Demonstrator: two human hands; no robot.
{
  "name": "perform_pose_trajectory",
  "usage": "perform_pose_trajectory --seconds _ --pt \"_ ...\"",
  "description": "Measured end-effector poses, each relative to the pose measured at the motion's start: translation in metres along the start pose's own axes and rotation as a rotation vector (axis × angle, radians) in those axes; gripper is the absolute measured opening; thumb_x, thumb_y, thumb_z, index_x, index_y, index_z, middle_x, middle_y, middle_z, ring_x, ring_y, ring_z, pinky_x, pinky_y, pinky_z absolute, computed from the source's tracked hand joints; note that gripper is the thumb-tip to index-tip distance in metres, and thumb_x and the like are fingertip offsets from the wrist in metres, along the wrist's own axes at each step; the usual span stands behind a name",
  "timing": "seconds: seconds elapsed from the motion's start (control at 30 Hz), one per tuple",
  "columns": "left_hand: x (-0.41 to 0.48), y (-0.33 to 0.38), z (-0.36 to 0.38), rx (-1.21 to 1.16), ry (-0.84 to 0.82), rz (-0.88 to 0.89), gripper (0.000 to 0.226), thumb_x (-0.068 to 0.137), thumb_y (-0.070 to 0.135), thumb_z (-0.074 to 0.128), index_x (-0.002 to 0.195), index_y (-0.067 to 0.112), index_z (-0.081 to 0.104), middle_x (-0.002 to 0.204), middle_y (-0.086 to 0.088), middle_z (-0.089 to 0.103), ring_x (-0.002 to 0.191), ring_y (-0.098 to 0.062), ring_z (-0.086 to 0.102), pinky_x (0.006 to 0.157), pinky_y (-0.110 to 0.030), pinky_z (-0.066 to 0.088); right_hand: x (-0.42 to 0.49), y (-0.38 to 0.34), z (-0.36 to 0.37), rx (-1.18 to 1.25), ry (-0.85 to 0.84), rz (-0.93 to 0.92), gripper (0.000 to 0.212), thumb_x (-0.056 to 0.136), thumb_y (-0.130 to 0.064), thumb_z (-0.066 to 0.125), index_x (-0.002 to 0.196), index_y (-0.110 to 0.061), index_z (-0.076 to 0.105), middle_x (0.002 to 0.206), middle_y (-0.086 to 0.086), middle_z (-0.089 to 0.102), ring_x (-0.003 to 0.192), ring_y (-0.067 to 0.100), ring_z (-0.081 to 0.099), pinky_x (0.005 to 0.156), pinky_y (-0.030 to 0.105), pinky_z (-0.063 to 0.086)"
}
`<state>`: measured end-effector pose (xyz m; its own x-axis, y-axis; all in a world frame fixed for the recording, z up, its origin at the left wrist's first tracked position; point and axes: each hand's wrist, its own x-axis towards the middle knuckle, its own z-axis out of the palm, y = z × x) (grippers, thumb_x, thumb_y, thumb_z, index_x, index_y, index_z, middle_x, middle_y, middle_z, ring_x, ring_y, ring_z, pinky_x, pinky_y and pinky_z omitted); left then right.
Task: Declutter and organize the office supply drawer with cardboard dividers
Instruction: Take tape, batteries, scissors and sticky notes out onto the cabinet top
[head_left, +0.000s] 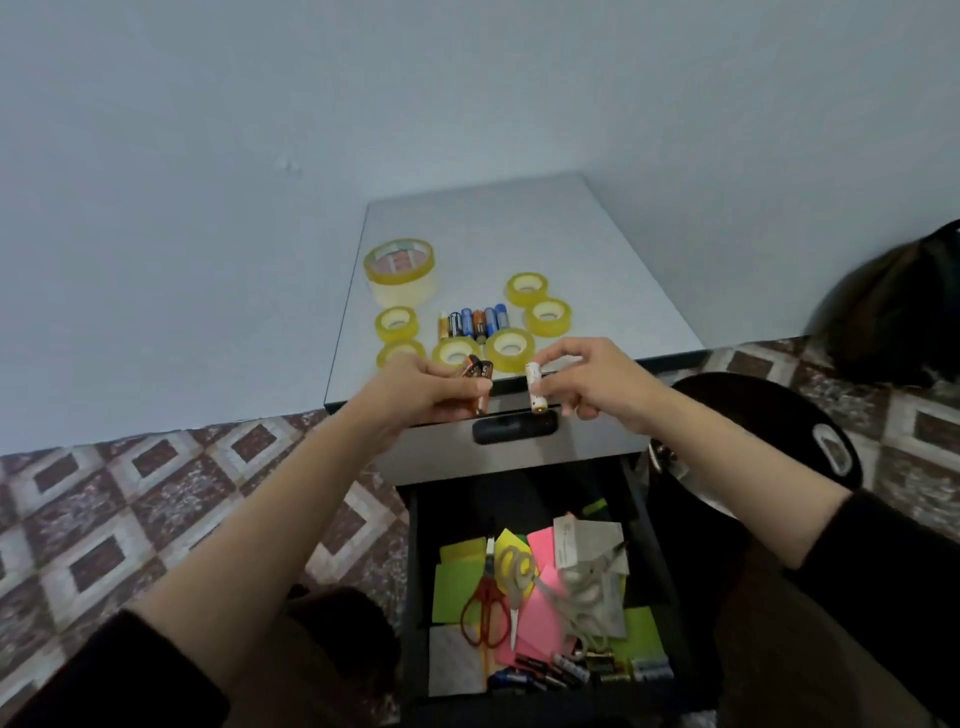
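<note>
Above the cabinet's near edge, left hand (415, 389) grips dark batteries (477, 375), right hand (592, 382) pinches a white battery (534, 387); emptying step; next, set them beside the battery row (472, 322).

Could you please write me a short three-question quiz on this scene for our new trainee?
1. True or false: the red-handled scissors lie on the cabinet top.
2. The right hand pinches: A) a tape roll, B) a white battery, C) a sticky note.
3. How many small tape rolls show on the cabinet top?
Key: 1 false, they lie in the open drawer; 2 B; 3 six.
</note>
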<state>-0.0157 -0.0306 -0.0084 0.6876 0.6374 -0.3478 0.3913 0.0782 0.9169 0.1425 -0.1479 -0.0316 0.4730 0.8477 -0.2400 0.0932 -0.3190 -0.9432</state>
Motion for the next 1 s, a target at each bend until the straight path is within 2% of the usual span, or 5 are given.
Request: perform_pose_trajectory --seconds 0.3,0.47,0.6,0.73,1.0 --pt "0.055 0.044 -0.048 0.304 0.295 -0.029 0.029 0.075 0.018 0.076 0.094 -0.002 0.068 0.076 -0.010 0.066 0.046 -0.007 0.060 0.047 -0.013 0.052 0.045 -0.048 -0.017 -0.103 0.090 -0.055 0.026 0.078 -0.004 0.070 0.102 -0.005 0.062 0.067 0.007 0.061 0.043 0.013 0.043 0.034 0.016 0.027" --pt "0.085 0.045 -0.056 0.517 0.356 -0.074 0.033 0.075 0.020 0.077 0.096 -0.003 0.065 0.065 -0.006 0.064 0.031 -0.002 0.053 0.037 -0.012 0.045 0.077 -0.053 -0.010 -0.252 0.080 -0.019 0.014 0.076 -0.003 0.070 0.076 -0.012 0.059 0.060 0.005 0.058 0.041 0.012 0.042 0.035 0.014 0.028" --pt "0.103 0.044 -0.055 0.639 0.349 -0.033 0.025 0.077 0.020 0.076 0.087 -0.001 0.067 0.055 0.001 0.062 0.034 -0.003 0.055 0.053 -0.019 0.054 0.102 -0.057 -0.007 -0.446 0.081 -0.030 0.016 0.074 -0.004 0.072 0.069 -0.011 0.059 0.058 0.003 0.058 0.046 0.014 0.047 0.041 0.019 0.038" --pt "0.114 0.044 -0.050 0.812 0.360 0.000 0.021 0.077 0.023 0.073 0.079 0.004 0.064 0.060 0.000 0.064 0.050 -0.009 0.061 0.074 -0.031 0.057 0.117 -0.065 -0.009 -0.738 0.112 -0.076 0.010 0.073 -0.012 0.073 0.079 -0.006 0.069 0.065 0.003 0.063 0.064 0.018 0.061 0.068 0.029 0.051" --pt "0.122 0.042 -0.044 0.901 0.328 -0.035 0.022 0.078 0.022 0.072 0.068 0.007 0.059 0.072 -0.007 0.071 0.057 -0.014 0.064 0.076 -0.033 0.057 0.123 -0.071 -0.003 -0.915 0.094 -0.026 0.015 0.073 -0.013 0.069 0.062 -0.010 0.060 0.059 0.000 0.059 0.058 0.019 0.057 0.063 0.026 0.049"
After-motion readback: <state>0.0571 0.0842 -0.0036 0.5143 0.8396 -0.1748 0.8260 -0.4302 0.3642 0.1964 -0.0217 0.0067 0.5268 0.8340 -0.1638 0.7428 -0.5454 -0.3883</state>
